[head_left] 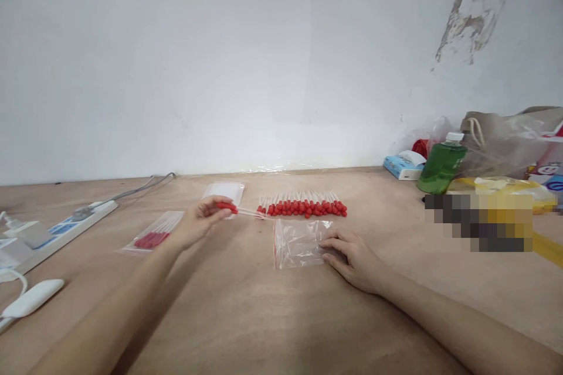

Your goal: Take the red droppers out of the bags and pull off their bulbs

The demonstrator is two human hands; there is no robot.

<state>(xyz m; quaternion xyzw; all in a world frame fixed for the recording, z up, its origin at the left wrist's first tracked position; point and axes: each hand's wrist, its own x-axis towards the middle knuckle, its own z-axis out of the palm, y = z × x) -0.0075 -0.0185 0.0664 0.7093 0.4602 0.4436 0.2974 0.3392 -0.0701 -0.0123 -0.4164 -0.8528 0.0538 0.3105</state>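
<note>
Left hand [203, 220] pinches red-ended sticks [248, 212] by their heads, leaving shafts free | right hand [361, 263], fingers slightly spread, touches clear zip bag [299, 243], apparently steadying it

My view's fairly bright; soft shadows under both forearms, slight glare on clear bag [301, 244], edges stretched, pixelated patch at rt.

Across the near part of the bench [255, 322], we can pass between the left forearm [132, 290] and right forearm [440, 316]. Farther in, the clear bag [299, 243] and red-headed sticks [308, 208] block us, with the power strip [65, 231] toward the left edge.
</note>
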